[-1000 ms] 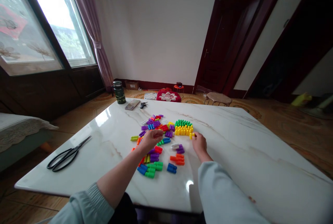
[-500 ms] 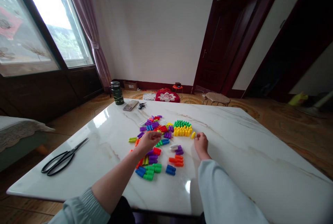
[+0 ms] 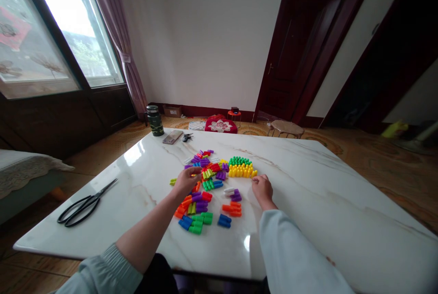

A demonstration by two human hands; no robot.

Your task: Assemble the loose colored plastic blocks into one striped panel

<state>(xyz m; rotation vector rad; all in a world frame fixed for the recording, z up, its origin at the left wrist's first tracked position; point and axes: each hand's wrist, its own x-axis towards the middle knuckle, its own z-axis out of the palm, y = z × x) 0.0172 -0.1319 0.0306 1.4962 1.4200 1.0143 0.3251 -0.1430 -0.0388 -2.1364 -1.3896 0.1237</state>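
Bullet-shaped plastic blocks in several colours lie on the white marble-patterned table (image 3: 308,193). My right hand (image 3: 263,189) is closed, with its fingertips at the yellow block (image 3: 254,173) on the near right end of the rows of upright yellow blocks (image 3: 240,171). Behind these stand rows of upright green blocks (image 3: 239,161). My left hand (image 3: 186,181) hovers over the loose mixed pile, its fingers drawn together beside yellow-green blocks (image 3: 207,174). Whether anything sits between those fingers is hidden.
Black scissors (image 3: 85,205) lie at the left. Along the far left edge are a camouflage bottle (image 3: 155,121), a phone (image 3: 173,137) and keys (image 3: 187,137). Orange blocks (image 3: 232,209) and blue blocks (image 3: 224,221) lie between my forearms.
My right hand has shifted slightly left, and the single yellow block that stood apart now adjoins the yellow rows. My left hand has drawn back left over the pile.
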